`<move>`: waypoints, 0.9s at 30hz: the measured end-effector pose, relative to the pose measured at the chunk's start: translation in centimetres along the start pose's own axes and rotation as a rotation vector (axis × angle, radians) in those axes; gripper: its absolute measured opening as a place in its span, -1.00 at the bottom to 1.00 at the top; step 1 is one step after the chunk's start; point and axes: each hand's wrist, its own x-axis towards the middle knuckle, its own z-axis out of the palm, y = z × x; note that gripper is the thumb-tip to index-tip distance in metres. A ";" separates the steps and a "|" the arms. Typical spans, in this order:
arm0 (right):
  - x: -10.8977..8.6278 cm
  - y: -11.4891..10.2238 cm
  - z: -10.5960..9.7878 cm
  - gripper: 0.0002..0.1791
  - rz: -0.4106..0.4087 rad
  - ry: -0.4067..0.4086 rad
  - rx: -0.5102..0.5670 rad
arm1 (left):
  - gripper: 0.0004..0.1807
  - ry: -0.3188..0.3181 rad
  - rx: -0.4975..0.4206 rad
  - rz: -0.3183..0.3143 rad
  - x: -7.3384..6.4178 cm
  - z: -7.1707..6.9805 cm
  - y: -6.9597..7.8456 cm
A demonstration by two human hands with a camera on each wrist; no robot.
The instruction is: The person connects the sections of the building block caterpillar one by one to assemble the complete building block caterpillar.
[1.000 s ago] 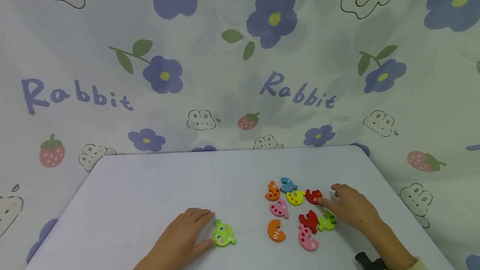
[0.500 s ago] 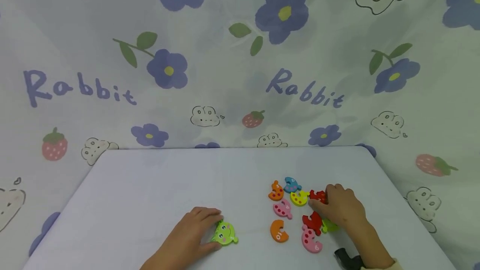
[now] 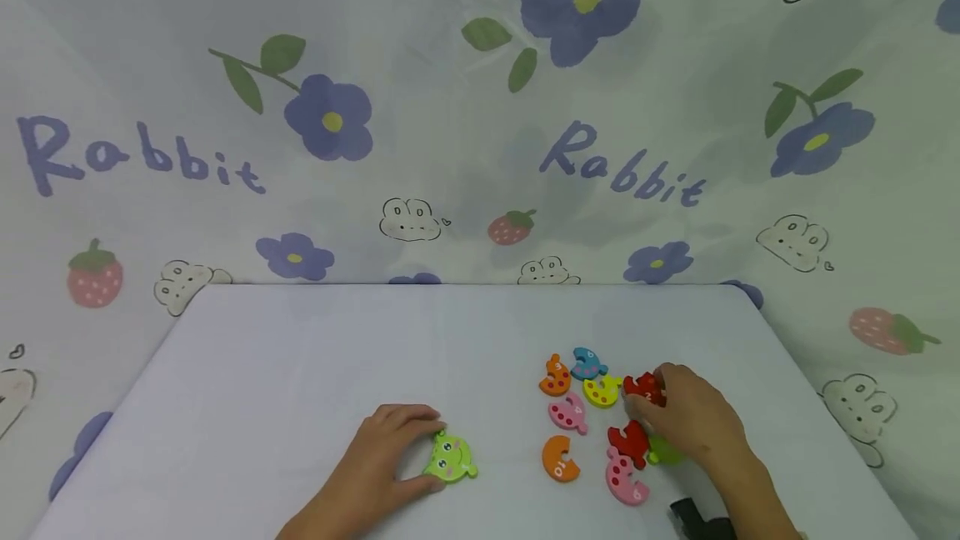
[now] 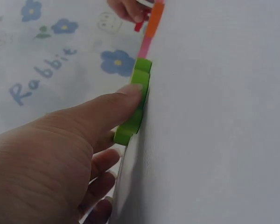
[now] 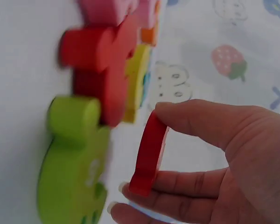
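Observation:
My left hand (image 3: 375, 469) pinches a green smiling-face piece (image 3: 451, 458) by its edge; in the left wrist view the thumb presses on the green rim. My right hand (image 3: 697, 411) holds a red curved piece marked 2 (image 3: 642, 388) between thumb and fingers. In the right wrist view that red piece (image 5: 150, 154) is tilted and apart from the pieces beside it. Below the right hand lie another red piece (image 3: 628, 442) and a green piece (image 3: 663, 450), partly hidden by the hand.
Left of the right hand lie orange (image 3: 555, 376), blue (image 3: 588, 364), yellow (image 3: 602, 392) and pink (image 3: 567, 413) pieces. Nearer are an orange piece (image 3: 559, 459) and a pink piece (image 3: 625, 477). A black object (image 3: 701, 521) sits by the right wrist. Patterned cloth (image 3: 450, 148) hangs behind the white table (image 3: 337, 340).
My right hand has come down from the right, its fingers closing on the red piece marked 2, which is now tilted. My left hand stays at the green face piece. The head view has shifted slightly.

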 end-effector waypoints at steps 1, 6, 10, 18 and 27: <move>-0.2 -0.5 -0.2 -0.20 0.002 -0.015 0.026 | -0.31 0.007 -0.004 -0.002 -0.1 0.0 -0.1; -1.8 -3.2 -0.3 -0.19 -0.052 -0.045 0.059 | -0.32 0.015 -0.041 -0.011 -0.2 -0.1 -0.2; -3.2 -5.1 0.2 -0.26 -0.151 -0.024 0.049 | -0.34 0.006 -0.056 -0.025 -0.3 -0.1 -0.1; -5.5 -8.2 1.3 -0.33 -0.272 -0.041 0.080 | -0.34 0.012 -0.070 -0.018 -0.2 -0.2 -0.2; -6.6 -10.9 2.8 -0.31 -0.435 -0.124 0.032 | -0.34 -0.014 -0.124 -0.073 -0.1 -0.2 -0.1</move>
